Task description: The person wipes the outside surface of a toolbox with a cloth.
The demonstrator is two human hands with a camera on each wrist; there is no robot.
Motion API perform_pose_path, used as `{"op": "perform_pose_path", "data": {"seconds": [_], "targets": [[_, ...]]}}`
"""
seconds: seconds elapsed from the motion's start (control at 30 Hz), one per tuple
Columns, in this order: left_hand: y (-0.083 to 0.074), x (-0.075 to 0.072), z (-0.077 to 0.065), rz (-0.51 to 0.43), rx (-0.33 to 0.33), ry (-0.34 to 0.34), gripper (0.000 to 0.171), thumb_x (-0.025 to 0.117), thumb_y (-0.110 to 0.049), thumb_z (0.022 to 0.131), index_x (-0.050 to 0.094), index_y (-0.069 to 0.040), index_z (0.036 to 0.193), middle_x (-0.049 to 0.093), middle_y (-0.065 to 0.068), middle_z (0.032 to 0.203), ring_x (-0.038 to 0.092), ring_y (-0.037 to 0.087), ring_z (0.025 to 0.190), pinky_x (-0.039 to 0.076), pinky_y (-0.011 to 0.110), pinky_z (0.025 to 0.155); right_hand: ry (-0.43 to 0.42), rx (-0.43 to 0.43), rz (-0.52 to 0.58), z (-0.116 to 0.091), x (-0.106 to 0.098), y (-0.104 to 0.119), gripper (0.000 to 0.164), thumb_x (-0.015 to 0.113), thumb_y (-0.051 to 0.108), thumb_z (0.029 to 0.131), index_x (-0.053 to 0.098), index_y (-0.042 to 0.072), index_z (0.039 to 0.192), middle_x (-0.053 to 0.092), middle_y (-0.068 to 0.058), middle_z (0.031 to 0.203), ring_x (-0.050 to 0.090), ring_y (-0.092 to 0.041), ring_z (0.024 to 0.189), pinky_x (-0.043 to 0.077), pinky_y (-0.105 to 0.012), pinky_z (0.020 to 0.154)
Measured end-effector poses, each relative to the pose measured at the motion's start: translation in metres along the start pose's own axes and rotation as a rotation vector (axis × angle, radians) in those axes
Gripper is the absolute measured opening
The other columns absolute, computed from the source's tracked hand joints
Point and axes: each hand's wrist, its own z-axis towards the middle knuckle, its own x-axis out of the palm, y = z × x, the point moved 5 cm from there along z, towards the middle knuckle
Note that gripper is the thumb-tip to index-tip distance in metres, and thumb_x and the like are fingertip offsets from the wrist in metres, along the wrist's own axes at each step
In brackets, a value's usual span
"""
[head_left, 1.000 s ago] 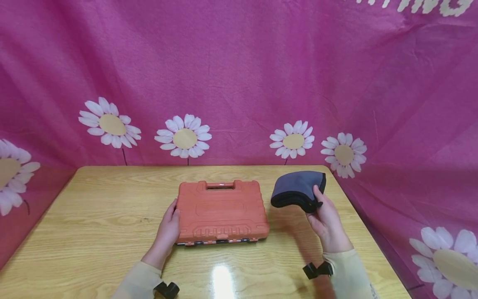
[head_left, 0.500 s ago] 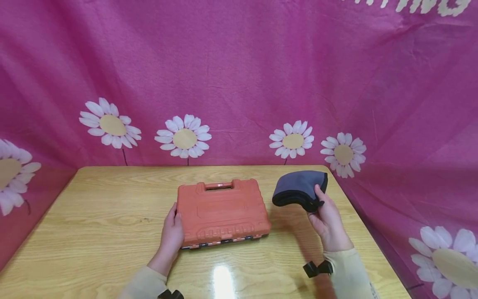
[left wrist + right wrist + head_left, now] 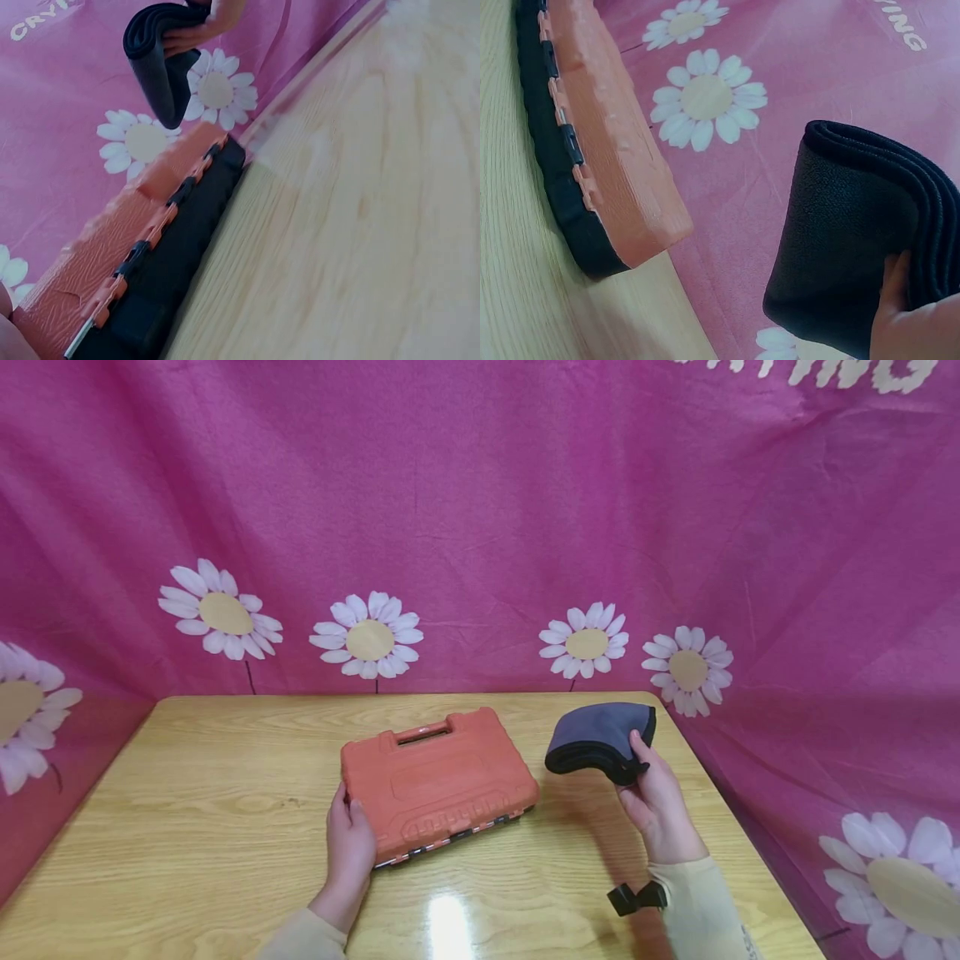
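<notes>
An orange plastic carry case point(image 3: 442, 777) with a built-in handle lies at a slant in the middle of the table. Its black lower half point(image 3: 191, 247) and hinged edge face the person. My left hand point(image 3: 351, 852) grips the case's left side, thumb on the top and the other fingers mostly hidden at the side. To the right, my right hand point(image 3: 662, 806) holds a folded grey-blue cloth point(image 3: 596, 728) with black edging, pinched between thumb and fingers above the table. In the right wrist view the layers of the cloth point(image 3: 840, 225) show stacked at the fold.
The wooden table point(image 3: 210, 793) reaches back to a pink curtain point(image 3: 465, 510) printed with white daisies. More of the curtain hangs along the left and right sides. A black wrist camera mount point(image 3: 637, 899) sits at the right sleeve.
The case has turned anticlockwise on the table, its far right corner swinging away and its near left corner coming closer. My left hand moved with it; the right hand and cloth barely moved.
</notes>
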Motion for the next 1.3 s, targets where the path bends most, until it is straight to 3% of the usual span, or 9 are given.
{"op": "perform_pose_path", "data": {"seconds": [0.13, 0.37, 0.5, 0.63, 0.77, 0.9, 1.07, 1.17, 1.3], "targets": [[0.0, 0.002, -0.007, -0.008, -0.021, -0.029, 0.055, 0.026, -0.006, 0.11, 0.011, 0.009, 0.161, 0.018, 0.033, 0.166, 0.018, 0.045, 0.155, 0.017, 0.057, 0.128, -0.006, 0.002, -0.01, 0.0, 0.0, 0.0, 0.016, 0.054, 0.023, 0.106, 0.053, 0.013, 0.117, 0.074, -0.001, 0.095, 0.074, -0.009, 0.088, 0.062, -0.024, 0.081], [0.002, 0.007, -0.02, -0.026, -0.057, -0.107, 0.055, 0.027, -0.007, 0.11, 0.013, 0.01, 0.16, 0.018, 0.035, 0.165, 0.016, 0.046, 0.155, 0.015, 0.057, 0.128, -0.058, 0.029, -0.029, -0.002, -0.001, 0.0, 0.029, 0.057, 0.025, 0.105, 0.045, 0.016, 0.13, 0.073, 0.002, 0.098, 0.073, -0.007, 0.09, 0.061, -0.023, 0.084], [0.002, 0.01, -0.027, -0.025, -0.067, -0.137, 0.055, 0.028, -0.008, 0.111, 0.013, 0.011, 0.159, 0.018, 0.037, 0.163, 0.016, 0.048, 0.154, 0.015, 0.058, 0.128, -0.034, 0.02, -0.02, -0.001, -0.001, 0.0, 0.024, 0.055, 0.024, 0.106, 0.047, 0.015, 0.126, 0.073, 0.001, 0.096, 0.073, -0.008, 0.089, 0.062, -0.023, 0.083], [0.002, 0.011, -0.029, -0.029, -0.079, -0.155, 0.055, 0.029, -0.009, 0.11, 0.015, 0.011, 0.159, 0.02, 0.037, 0.162, 0.017, 0.048, 0.154, 0.015, 0.058, 0.128, -0.025, 0.014, -0.021, 0.0, -0.001, 0.0, 0.02, 0.054, 0.023, 0.106, 0.049, 0.015, 0.123, 0.074, 0.0, 0.096, 0.073, -0.008, 0.087, 0.062, -0.024, 0.081], [0.003, 0.009, -0.026, -0.06, -0.092, -0.156, 0.056, 0.031, -0.008, 0.109, 0.016, 0.013, 0.158, 0.022, 0.038, 0.162, 0.021, 0.047, 0.154, 0.019, 0.056, 0.128, -0.058, 0.026, -0.02, 0.0, -0.003, 0.0, 0.027, 0.057, 0.023, 0.105, 0.048, 0.017, 0.129, 0.075, 0.001, 0.097, 0.074, -0.007, 0.089, 0.062, -0.024, 0.083], [0.003, 0.002, -0.018, -0.115, -0.129, -0.141, 0.061, 0.034, -0.008, 0.106, 0.013, 0.012, 0.159, 0.019, 0.035, 0.165, 0.019, 0.044, 0.155, 0.019, 0.054, 0.128, -0.087, 0.032, -0.029, 0.0, -0.004, 0.002, 0.035, 0.059, 0.024, 0.104, 0.045, 0.02, 0.137, 0.075, 0.003, 0.099, 0.073, -0.006, 0.091, 0.061, -0.023, 0.085], [0.003, -0.013, 0.005, -0.16, -0.174, -0.106, 0.068, 0.038, -0.011, 0.104, 0.007, 0.007, 0.162, 0.011, 0.03, 0.169, 0.013, 0.042, 0.158, 0.015, 0.051, 0.13, -0.096, 0.034, -0.023, 0.002, -0.004, 0.002, 0.038, 0.058, 0.024, 0.104, 0.044, 0.021, 0.139, 0.075, 0.003, 0.1, 0.073, -0.006, 0.093, 0.061, -0.023, 0.086], [0.0, -0.018, 0.024, -0.16, -0.181, -0.018, 0.073, 0.041, -0.014, 0.105, -0.001, 0.007, 0.161, 0.007, 0.032, 0.168, 0.012, 0.043, 0.158, 0.016, 0.05, 0.13, -0.079, 0.023, -0.023, 0.002, -0.004, 0.002, 0.034, 0.057, 0.023, 0.105, 0.044, 0.02, 0.136, 0.075, 0.002, 0.099, 0.073, -0.007, 0.091, 0.062, -0.023, 0.084], [-0.005, -0.022, 0.044, -0.03, -0.194, 0.145, 0.081, 0.045, -0.025, 0.106, -0.006, 0.008, 0.16, 0.007, 0.035, 0.166, 0.015, 0.045, 0.157, 0.019, 0.05, 0.13, -0.05, 0.005, -0.024, 0.002, -0.005, 0.002, 0.028, 0.056, 0.021, 0.106, 0.045, 0.017, 0.131, 0.075, 0.0, 0.096, 0.074, -0.008, 0.087, 0.062, -0.024, 0.081]]}}
